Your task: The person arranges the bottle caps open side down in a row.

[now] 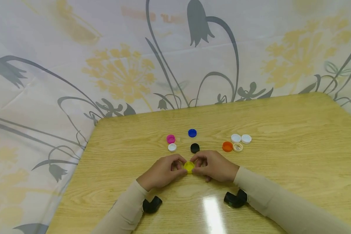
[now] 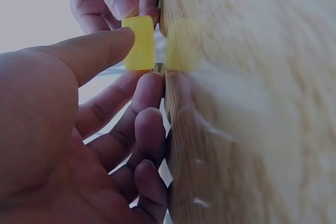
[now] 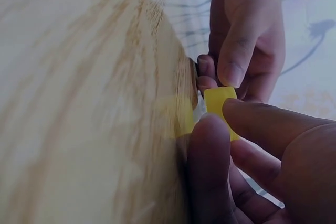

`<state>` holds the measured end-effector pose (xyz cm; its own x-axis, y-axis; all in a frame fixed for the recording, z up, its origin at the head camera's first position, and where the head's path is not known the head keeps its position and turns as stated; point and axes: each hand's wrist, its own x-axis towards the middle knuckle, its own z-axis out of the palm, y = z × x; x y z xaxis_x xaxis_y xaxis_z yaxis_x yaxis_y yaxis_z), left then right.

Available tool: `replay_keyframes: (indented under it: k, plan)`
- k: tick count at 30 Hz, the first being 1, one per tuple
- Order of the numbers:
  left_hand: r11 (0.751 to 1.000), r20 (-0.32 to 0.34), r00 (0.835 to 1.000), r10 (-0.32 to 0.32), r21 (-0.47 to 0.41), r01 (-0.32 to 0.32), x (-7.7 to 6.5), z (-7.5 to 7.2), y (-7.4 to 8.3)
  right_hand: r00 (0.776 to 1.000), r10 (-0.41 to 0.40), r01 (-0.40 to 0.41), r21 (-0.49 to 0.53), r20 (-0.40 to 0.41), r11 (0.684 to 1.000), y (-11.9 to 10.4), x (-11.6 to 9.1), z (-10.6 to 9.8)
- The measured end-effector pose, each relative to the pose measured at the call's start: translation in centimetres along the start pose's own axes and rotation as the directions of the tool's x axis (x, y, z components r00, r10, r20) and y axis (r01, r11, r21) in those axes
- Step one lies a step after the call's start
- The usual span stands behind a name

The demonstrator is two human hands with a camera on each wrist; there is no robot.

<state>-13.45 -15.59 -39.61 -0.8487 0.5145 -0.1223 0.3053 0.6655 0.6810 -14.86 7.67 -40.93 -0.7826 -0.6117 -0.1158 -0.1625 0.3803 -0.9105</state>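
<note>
Both hands hold a yellow bottle cap (image 1: 189, 167) between them, just above the wooden table. From the left side, my left hand (image 1: 163, 171) pinches its rim with thumb and index finger. My right hand (image 1: 215, 166) pinches the opposite side in the same way. Seen from the left wrist, the cap (image 2: 140, 45) shows its side wall, with the left thumb across its near face and the other fingers loosely bent. The right wrist view has the cap (image 3: 220, 100) between the right thumb and fingers. Right behind it stands a black cap (image 1: 194, 148).
Farther back lie a pink cap (image 1: 171, 139), a white cap (image 1: 172, 147) and a blue cap (image 1: 192, 133). To the right sit an orange cap (image 1: 227, 146), a cream ring-like cap (image 1: 238, 147) and two white caps (image 1: 246, 139). A flowered cloth (image 1: 175, 58) hangs behind the table (image 1: 295, 130).
</note>
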Motion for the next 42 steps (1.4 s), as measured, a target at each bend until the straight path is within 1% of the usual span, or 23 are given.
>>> replay_keyframes:
  k: [3, 9, 16, 21, 25, 31, 33, 37, 42]
  plan:
    - [1.0, -0.003, 1.0, -0.004, -0.019, 0.004, 0.03, -0.04, 0.02, 1.0, -0.006, 0.006, 0.007, -0.001, 1.0, 0.12, 0.06, -0.04]
    - [0.999, -0.001, 1.0, 0.01, -0.032, -0.01, 0.09, -0.21, -0.04, 1.0, 0.002, -0.002, 0.024, 0.005, 1.0, 0.02, -0.01, -0.15]
    - [0.998, 0.003, 1.0, -0.019, -0.059, 0.019, -0.05, -0.42, 0.15, 1.0, -0.006, 0.006, 0.033, 0.014, 0.999, -0.08, -0.02, -0.29]
    - [0.996, 0.009, 1.0, -0.027, -0.079, 0.027, -0.08, -0.46, 0.24, 1.0, 0.003, -0.004, 0.043, 0.013, 0.999, -0.23, 0.01, -0.33]
    - [0.996, 0.011, 0.999, -0.033, -0.086, 0.034, -0.02, -0.49, 0.3, 1.0, -0.006, 0.006, 0.045, 0.011, 0.999, -0.31, -0.05, -0.4]
    - [0.995, 0.015, 1.0, -0.021, -0.098, 0.022, 0.03, -0.55, 0.23, 1.0, -0.021, 0.02, 0.047, 0.013, 0.999, -0.29, -0.07, -0.41]
    - [0.994, 0.018, 1.0, -0.018, -0.107, 0.02, 0.01, -0.56, 0.21, 1.0, -0.014, 0.013, 0.053, 0.015, 0.998, -0.32, -0.09, -0.39]
    - [0.992, 0.021, 0.999, -0.027, -0.122, 0.029, -0.03, -0.58, 0.21, 0.999, -0.019, 0.018, 0.064, 0.026, 0.998, -0.29, -0.09, -0.44]
    - [0.99, 0.022, 0.999, -0.03, -0.136, 0.032, -0.03, -0.63, 0.28, 1.0, -0.008, 0.007, 0.052, 0.021, 0.999, -0.32, -0.07, -0.4]
